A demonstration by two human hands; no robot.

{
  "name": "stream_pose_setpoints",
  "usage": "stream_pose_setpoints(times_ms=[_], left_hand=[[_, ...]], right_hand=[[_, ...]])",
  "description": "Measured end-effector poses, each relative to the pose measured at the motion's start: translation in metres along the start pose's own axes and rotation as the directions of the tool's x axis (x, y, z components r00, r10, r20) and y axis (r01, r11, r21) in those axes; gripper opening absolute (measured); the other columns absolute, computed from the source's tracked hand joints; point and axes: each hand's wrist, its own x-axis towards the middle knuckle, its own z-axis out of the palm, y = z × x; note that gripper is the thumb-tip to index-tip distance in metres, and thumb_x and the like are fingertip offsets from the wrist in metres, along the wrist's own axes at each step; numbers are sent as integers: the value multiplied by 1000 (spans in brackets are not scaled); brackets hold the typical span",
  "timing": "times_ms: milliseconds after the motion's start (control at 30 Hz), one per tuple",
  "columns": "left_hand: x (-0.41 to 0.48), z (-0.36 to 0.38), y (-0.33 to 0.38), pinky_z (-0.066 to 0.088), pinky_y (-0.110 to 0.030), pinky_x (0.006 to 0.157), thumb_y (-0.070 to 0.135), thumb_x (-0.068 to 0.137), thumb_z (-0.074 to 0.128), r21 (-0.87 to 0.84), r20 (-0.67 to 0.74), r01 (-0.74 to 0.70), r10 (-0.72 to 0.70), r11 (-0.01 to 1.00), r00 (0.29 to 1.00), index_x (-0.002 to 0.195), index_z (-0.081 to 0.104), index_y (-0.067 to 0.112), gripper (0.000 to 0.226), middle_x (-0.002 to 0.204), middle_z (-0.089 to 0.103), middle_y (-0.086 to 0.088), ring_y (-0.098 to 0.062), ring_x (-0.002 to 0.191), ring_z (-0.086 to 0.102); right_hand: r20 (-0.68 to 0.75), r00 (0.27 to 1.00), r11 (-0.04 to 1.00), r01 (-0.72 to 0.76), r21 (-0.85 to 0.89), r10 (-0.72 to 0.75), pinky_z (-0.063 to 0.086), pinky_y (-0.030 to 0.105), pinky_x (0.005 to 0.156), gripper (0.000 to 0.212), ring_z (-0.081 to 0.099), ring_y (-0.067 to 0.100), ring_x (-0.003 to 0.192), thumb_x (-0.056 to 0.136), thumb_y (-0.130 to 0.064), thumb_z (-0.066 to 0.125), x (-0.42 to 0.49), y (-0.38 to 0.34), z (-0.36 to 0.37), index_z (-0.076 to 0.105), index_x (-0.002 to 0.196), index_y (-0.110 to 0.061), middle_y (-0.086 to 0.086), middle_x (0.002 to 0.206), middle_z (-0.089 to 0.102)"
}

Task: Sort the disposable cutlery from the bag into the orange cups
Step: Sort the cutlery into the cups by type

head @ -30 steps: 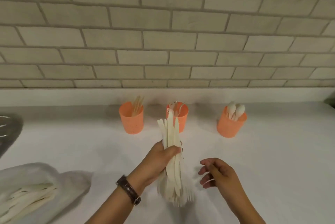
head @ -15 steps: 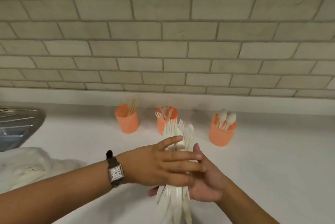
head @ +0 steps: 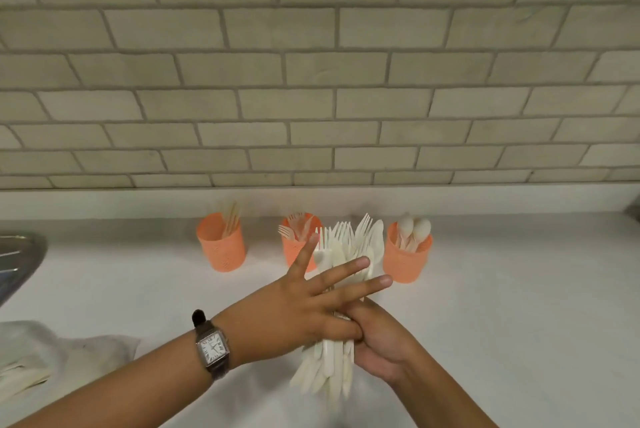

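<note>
The cutlery bundle (head: 343,251) stands at lower centre, with the right hand (head: 384,344) gripping it from behind and the left hand's (head: 284,310) fingers (head: 346,270) spread straight across it. It is probably best to fan the pieces, then pinch out forks alone for the middle orange cup (head: 292,256).

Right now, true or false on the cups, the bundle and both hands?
1. Three orange cups stand near the wall. True.
2. The right cup holds forks. False: it holds spoons.
3. The left hand lies across the cutlery bundle, fingers straight. True.
4. The watch is on the right wrist. False: it is on the left wrist.
5. The right hand is empty. False: it grips the bundle.
</note>
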Motion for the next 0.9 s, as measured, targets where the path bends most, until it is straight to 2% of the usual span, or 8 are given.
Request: stream_pose_setpoints(times_ms=[233, 333, 367, 433, 500, 600, 733, 900], left_hand=[[-3, -13, -1, -3, -65, 108, 4, 63, 50, -68, 186, 7, 6, 998, 983, 130, 39, 42, 78, 157, -3, -13, -32, 145, -1], [-7, -28, 1, -5, -58, 111, 12, 61, 46, -259, 211, 76, -21, 963, 977, 134, 35, 50, 83, 159, 0, -7, -29, 146, -1], [-8, -32, 2, -3, -50, 115, 13, 62, 41, -458, 196, 178, -96, 871, 976, 131, 40, 50, 78, 159, 4, 0, -24, 146, 3], [-8, -33, 8, 17, -25, 114, 16, 69, 41, -807, 233, 424, -439, 411, 868, 116, 56, 48, 59, 147, 29, 16, -10, 138, 27], [-1, -20, 17, 37, -9, 90, 27, 76, 53, -873, 353, 485, -757, -55, 549, 96, 65, 43, 28, 114, 55, 17, -2, 108, 53], [21, 2, 29, 43, -9, 64, 21, 80, 68, -733, 635, 454, -749, -506, 192, 77, 71, 27, 7, 79, 68, 2, -6, 66, 54], [48, 9, 49, 46, -6, 62, 20, 79, 69, -634, 764, 361, -626, -684, 156, 78, 73, 24, 6, 76, 73, 14, 4, 69, 64], [72, 3, 62, 52, -21, 48, 11, 81, 67, -616, 787, 234, -600, -752, 143, 75, 75, 18, 12, 55, 65, -6, -17, 49, 60]], right_hand=[[-127, 989, 987, 58, -153, -78, 52, 50, 92, 30, 63, 32, 111, 97, -15, 45, 2, -2, -6, 56, 125, -10, 19, 122, 64], [-165, 980, 987, 92, -132, -113, 58, 42, 71, 22, 68, 28, 83, 87, -20, 58, 1, -7, -15, 62, 102, -4, 16, 91, 68], [-189, 972, 987, 117, -113, -137, 56, 37, 62, 18, 64, 26, 68, 82, -17, 61, -1, -8, -19, 59, 90, -1, 15, 76, 62], [-240, 952, 982, 179, -63, -189, 48, 33, 54, 12, 52, 22, 53, 76, -12, 60, -3, -9, -29, 54, 82, -3, 10, 62, 52], [-263, 937, 972, 232, -25, -231, 42, 32, 52, 14, 43, 19, 49, 74, -12, 62, -6, -10, -38, 52, 80, -5, 8, 59, 46], [-258, 934, 969, 240, -64, -248, 39, 30, 51, 18, 41, 18, 48, 71, -17, 65, -11, -11, -44, 51, 78, -7, 7, 59, 45], [-235, 940, 964, 212, -160, -246, 42, 29, 51, 17, 45, 18, 49, 76, -20, 63, -17, -11, -54, 53, 80, -6, 8, 59, 48], [-217, 956, 963, 149, -226, -199, 41, 28, 49, 12, 46, 18, 48, 78, -16, 61, -23, -16, -61, 59, 80, -4, 9, 57, 50]])
